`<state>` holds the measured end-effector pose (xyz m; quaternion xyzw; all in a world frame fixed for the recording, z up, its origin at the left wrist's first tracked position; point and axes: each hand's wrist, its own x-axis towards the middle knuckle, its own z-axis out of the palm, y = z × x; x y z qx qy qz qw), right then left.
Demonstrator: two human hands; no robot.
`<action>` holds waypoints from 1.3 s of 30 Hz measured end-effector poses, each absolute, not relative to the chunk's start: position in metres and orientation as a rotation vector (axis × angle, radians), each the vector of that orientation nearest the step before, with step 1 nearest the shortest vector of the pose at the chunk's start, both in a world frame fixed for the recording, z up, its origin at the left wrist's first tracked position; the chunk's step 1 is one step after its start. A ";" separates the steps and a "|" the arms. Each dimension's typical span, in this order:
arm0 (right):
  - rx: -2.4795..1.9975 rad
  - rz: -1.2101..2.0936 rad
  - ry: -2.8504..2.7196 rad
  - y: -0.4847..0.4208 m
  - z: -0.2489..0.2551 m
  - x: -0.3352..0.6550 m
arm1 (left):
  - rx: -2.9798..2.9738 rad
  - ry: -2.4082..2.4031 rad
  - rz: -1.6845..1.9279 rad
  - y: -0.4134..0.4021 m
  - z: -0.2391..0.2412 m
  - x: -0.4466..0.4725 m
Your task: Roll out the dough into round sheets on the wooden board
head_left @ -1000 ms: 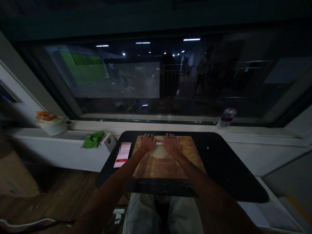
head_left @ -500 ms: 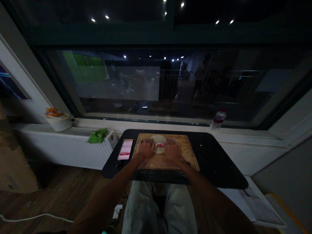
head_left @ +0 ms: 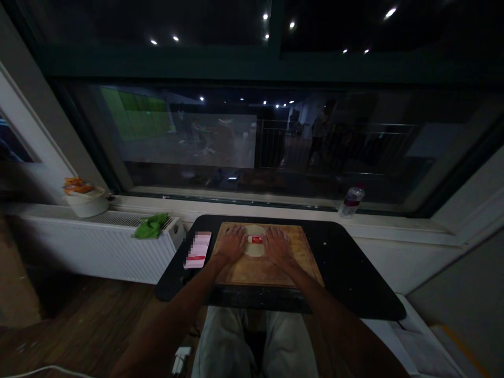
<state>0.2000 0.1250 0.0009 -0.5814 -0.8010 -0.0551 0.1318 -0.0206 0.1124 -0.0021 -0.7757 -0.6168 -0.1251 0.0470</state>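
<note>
A pale, flattened round of dough (head_left: 255,251) lies on a wooden board (head_left: 255,274). Across its middle rests a short roller, like a rolling pin (head_left: 255,239), with a red and white label between my hands. My left hand (head_left: 233,243) lies over the roller's left end, palm down, with its fingers stretched forward. Over the right end, my right hand (head_left: 276,243) is laid the same way, its fingers extended. Both ends of the roller are hidden beneath my palms. The dough shows above and below the label.
Left of the board, a phone (head_left: 198,250) lies on the black tabletop (head_left: 350,273). A green cloth (head_left: 151,226) and a white tub (head_left: 86,203) sit on the radiator (head_left: 114,252). The windowsill holds a plastic bottle (head_left: 352,202) at the right.
My view has tilted up slightly, so the table appears lower. Both hands stay over the roller on the dough, with only slight shifts in their position.
</note>
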 end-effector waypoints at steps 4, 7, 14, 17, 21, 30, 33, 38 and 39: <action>-1.789 -0.121 -2.267 0.146 0.006 0.192 | -2.341 -1.935 -0.326 0.129 0.007 -0.018; -1.821 -0.115 -2.236 0.164 0.009 0.185 | -2.312 -1.981 -0.321 0.145 0.012 -0.015; -1.947 -0.042 -2.139 0.207 0.016 0.169 | -2.159 -2.173 -0.351 0.189 0.017 -0.012; -1.938 -0.011 -2.148 0.223 0.021 0.164 | -2.137 -2.222 -0.314 0.206 0.020 -0.013; -1.982 0.092 -2.176 0.243 0.031 0.159 | -2.126 -2.318 -0.224 0.225 0.026 -0.016; -2.070 0.274 -2.191 0.278 0.039 0.153 | -2.178 -2.294 -0.224 0.258 0.032 -0.024; -2.083 0.320 -2.179 0.286 0.039 0.151 | -2.169 -2.276 -0.248 0.266 0.032 -0.025; -2.097 0.347 -2.163 0.293 0.039 0.150 | -2.161 -2.286 -0.254 0.274 0.034 -0.026; -2.097 0.348 -2.165 0.293 0.039 0.149 | -2.163 -2.289 -0.246 0.275 0.034 -0.026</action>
